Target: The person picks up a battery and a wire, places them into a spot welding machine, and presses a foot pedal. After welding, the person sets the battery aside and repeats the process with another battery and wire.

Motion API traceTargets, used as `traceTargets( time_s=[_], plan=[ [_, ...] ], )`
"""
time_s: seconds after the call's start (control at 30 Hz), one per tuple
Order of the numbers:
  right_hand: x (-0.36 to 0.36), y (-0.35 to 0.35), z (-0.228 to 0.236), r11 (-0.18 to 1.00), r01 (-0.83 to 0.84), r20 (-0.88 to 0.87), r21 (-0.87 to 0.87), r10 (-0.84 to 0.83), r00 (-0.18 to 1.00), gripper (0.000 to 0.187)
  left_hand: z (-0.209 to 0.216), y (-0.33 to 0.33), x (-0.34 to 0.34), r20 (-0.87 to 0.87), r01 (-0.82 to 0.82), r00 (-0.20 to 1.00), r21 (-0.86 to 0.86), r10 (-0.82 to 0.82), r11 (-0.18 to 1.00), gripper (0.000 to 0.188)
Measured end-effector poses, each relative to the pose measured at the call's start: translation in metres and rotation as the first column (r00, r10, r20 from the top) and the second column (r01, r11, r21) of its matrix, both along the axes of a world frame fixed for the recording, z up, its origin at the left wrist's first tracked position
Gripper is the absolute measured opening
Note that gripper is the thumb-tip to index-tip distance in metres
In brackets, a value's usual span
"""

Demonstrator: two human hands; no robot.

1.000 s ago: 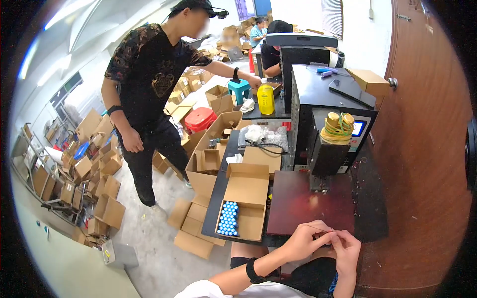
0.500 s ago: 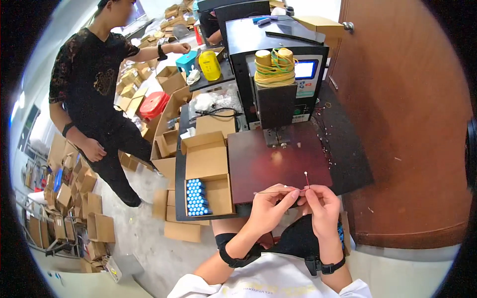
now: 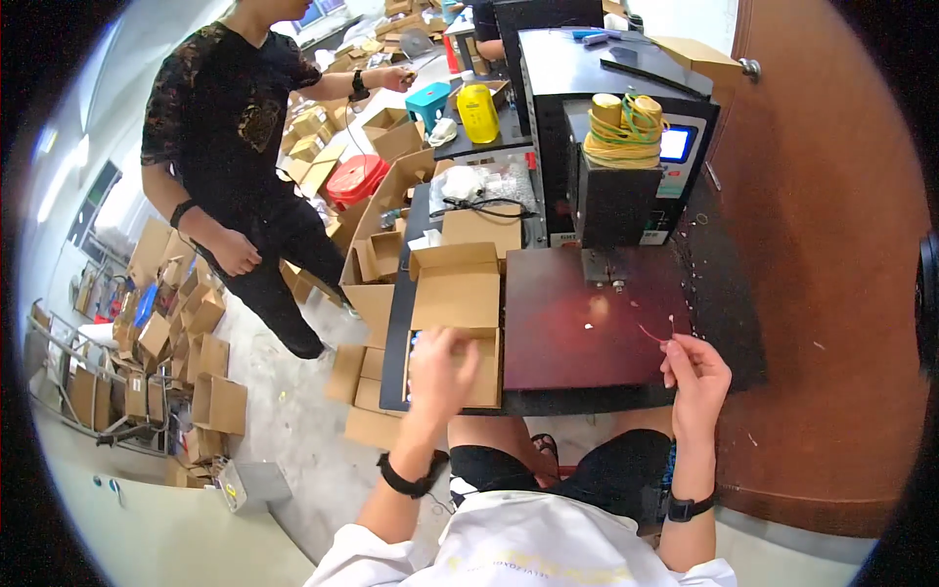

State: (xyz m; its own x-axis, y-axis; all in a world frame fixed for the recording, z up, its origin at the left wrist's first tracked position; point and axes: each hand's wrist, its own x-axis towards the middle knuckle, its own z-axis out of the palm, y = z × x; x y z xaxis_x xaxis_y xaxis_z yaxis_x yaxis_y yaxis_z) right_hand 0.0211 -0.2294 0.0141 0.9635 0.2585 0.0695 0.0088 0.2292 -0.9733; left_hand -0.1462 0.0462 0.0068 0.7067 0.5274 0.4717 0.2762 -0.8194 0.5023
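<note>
I have left hand (image 3: pixel 445 374) at open brown cardboard box (image 3: pixel 485 383), can't tell its fingers; right hand (image 3: pixel 697 377) pinching thin red wire (image 3: pixel 650 336).

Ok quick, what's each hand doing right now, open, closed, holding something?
Left hand: at the open cardboard box; blurred, so its grip can't be told.
Right hand: closed, pinching a thin red wire between thumb and fingers.

the one view looks from the person's head, through the left of two side-by-side fisheye cameras, down and forward over the left hand (image 3: pixel 445 377) and right hand (image 3: pixel 700 377), both close to it. the dark red plate (image 3: pixel 577 342) lies near mid-frame, the brown door (image 3: pixel 831 284) bends along the right, and cardboard boxes (image 3: pixel 218 403) show farther off leftward.
</note>
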Motion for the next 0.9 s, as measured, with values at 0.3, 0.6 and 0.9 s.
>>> traceTargets(
  time_s=[0.3,0.6,0.9],
  plan=[
    [0.027,0.013,-0.019,0.997,0.009,-0.017,0.077,-0.008,1.000,0.011,-0.067,0.050,-0.014,-0.502,-0.013,0.841,0.359,0.205,0.933,0.018],
    [0.032,0.010,-0.023,0.971,-0.028,0.010,0.238,0.027,1.000,0.005,-0.051,0.042,0.007,-0.675,0.029,0.679,0.417,0.288,0.908,0.021],
    [0.038,0.012,-0.028,0.951,0.097,-0.056,0.294,-0.084,0.995,0.009,-0.021,0.048,0.017,-0.663,0.100,0.728,0.359,0.177,0.928,0.022]
  ],
)
